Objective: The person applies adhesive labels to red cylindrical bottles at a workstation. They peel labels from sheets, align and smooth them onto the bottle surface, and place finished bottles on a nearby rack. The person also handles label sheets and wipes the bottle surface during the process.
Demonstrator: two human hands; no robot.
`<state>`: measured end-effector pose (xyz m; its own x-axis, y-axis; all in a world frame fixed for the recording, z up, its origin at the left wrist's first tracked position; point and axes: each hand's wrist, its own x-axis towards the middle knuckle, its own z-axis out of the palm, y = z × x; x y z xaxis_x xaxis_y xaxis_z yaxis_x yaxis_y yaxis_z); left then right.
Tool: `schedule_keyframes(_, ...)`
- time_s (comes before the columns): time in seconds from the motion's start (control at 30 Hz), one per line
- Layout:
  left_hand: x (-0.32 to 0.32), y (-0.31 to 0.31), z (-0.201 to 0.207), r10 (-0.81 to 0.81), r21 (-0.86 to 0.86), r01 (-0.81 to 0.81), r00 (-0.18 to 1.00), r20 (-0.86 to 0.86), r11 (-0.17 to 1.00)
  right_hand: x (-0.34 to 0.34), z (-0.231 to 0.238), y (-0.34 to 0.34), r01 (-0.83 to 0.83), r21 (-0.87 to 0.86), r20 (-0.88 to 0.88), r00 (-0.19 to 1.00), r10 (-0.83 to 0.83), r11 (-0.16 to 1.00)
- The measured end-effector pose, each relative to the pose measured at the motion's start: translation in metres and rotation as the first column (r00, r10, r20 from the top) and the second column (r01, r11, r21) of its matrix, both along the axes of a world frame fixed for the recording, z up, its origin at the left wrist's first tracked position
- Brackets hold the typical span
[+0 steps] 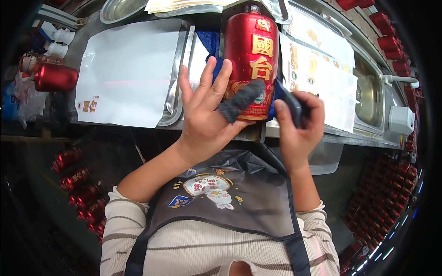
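A shiny red bottle with raised gold characters lies before me, its dark neck pointing away. My left hand is at its lower left side with the fingers spread. The thumb wears a dark grey fuzzy cover and crosses the front of the bottle near its base. To the right of the bottle, my right hand is closed on a dark, flat, scraper-like tool, whose upper end comes close to the bottle's side. Blue cloth shows beside and beneath the bottle.
White sheets lie on metal trays: a mostly bare sheet at left and gold-printed transfer sheets at right. A sink with a white tap is farther right. Another red bottle lies far left. Rows of red bottles fill the lower right.
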<state>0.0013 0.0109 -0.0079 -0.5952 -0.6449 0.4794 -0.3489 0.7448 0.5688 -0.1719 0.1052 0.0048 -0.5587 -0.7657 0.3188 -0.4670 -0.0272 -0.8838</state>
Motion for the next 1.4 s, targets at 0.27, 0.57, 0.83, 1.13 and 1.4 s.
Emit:
schedule_keyframes(0.27, 0.002, 0.005, -0.009, 0.088, 0.023, -0.089, 0.995, 0.043, 0.996, 0.002, 0.023, 0.009, -0.174, -0.099, -0.267, 0.953, 0.142, 0.980)
schedule_keyframes(0.57, 0.007, -0.003, -0.009, -0.042, 0.089, 0.060, 0.981, -0.190, 0.994, 0.012, 0.030, 0.006, -0.167, -0.117, -0.256, 0.958, 0.132, 0.979)
schedule_keyframes(0.83, -0.002, -0.018, 0.011, -0.147, -0.035, 0.147, 0.989, 0.010, 0.988, 0.011, 0.034, -0.007, -0.252, -0.077, -0.440, 0.877, 0.194, 0.965)
schedule_keyframes(1.13, -0.013, -0.014, 0.004, -0.106, -0.049, 0.106, 0.994, 0.022, 0.993, 0.001, 0.031, -0.015, -0.405, -0.051, -0.675, 0.688, 0.268, 0.913)
schedule_keyframes(1.4, 0.006, -0.009, -0.023, -0.065, 0.298, 0.091, 0.993, -0.095, 0.950, -0.014, 0.030, -0.025, -0.038, 0.162, 0.311, 0.950, -0.014, 0.986)
